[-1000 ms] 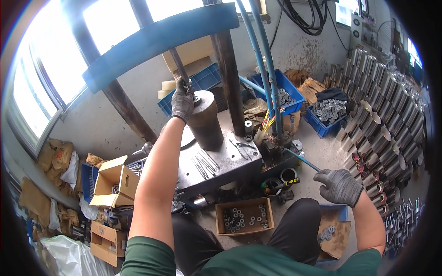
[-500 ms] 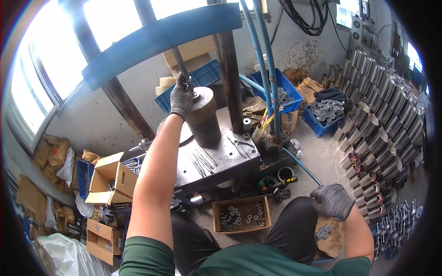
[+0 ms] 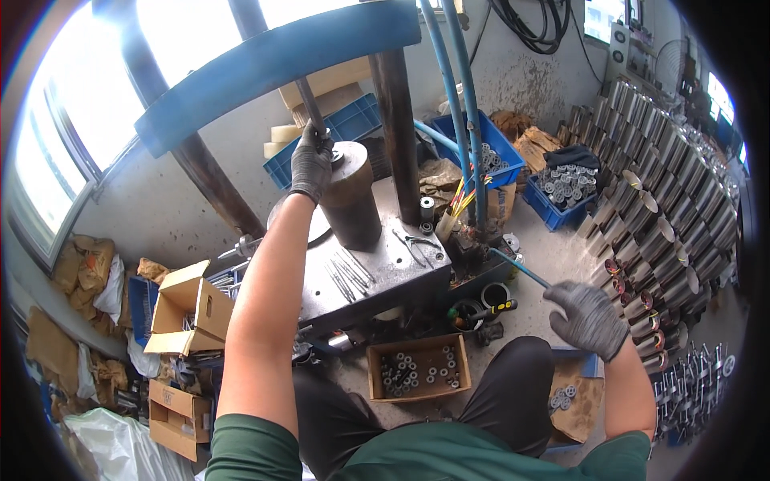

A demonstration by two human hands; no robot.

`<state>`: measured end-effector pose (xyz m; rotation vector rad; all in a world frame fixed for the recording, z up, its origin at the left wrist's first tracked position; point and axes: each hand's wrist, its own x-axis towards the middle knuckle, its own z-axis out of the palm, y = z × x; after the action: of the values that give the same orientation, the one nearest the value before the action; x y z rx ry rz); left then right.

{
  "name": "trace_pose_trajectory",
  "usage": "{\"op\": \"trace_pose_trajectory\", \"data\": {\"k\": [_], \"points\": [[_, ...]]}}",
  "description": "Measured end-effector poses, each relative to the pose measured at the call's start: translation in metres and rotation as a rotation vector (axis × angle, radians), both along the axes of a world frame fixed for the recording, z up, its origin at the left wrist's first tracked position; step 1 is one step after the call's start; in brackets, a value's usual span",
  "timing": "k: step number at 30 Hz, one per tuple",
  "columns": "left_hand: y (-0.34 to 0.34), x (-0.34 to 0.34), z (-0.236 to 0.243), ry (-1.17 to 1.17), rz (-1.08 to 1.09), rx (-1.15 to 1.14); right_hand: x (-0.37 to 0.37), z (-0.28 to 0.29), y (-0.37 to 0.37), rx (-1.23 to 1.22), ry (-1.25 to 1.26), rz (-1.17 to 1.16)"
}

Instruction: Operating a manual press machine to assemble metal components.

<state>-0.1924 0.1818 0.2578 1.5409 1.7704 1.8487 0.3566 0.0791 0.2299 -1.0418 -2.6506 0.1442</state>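
Observation:
My left hand (image 3: 311, 167), in a dark grey glove, is up at the press, its fingers closed at the lower end of a thin metal rod (image 3: 308, 100). What it holds there is mostly hidden by the glove. Just beside it, a small ring-like part lies on the flat top of a thick steel cylinder (image 3: 354, 204), which stands on the metal press table (image 3: 385, 276). At the right, my gloved right hand (image 3: 592, 319) is on the end of a blue lever (image 3: 521, 267), its thumb apart from the fingers; the lever's end is hidden under it.
Thin metal rods (image 3: 348, 275) and pliers (image 3: 415, 247) lie on the press table. A wooden box (image 3: 419, 394) of small rings sits between my knees. Blue crates (image 3: 559, 213) of metal parts and stacked steel tubes (image 3: 654, 216) stand to the right. Cardboard boxes (image 3: 210, 315) are at the left.
My right hand has risen, and the blue lever has swung up with it. The left hand stays at the rod above the cylinder. The whole view has shifted slightly.

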Motion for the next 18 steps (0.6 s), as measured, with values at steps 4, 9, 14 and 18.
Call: {"op": "trace_pose_trajectory", "data": {"k": [4, 9, 14, 18], "points": [[0.004, -0.003, -0.001, -0.043, -0.034, -0.029, -0.059, 0.055, 0.059, 0.536, 0.304, -0.003], [0.004, 0.013, 0.001, -0.066, -0.037, 0.002, -0.092, 0.080, 0.148, 0.431, 0.399, -0.142], [0.005, -0.006, -0.006, -0.121, -0.102, 0.025, -0.078, 0.079, 0.106, 0.360, 0.225, -0.132], [0.007, -0.007, -0.004, -0.092, -0.101, -0.024, -0.010, 0.034, 0.045, 0.069, -0.095, -0.007]]}}
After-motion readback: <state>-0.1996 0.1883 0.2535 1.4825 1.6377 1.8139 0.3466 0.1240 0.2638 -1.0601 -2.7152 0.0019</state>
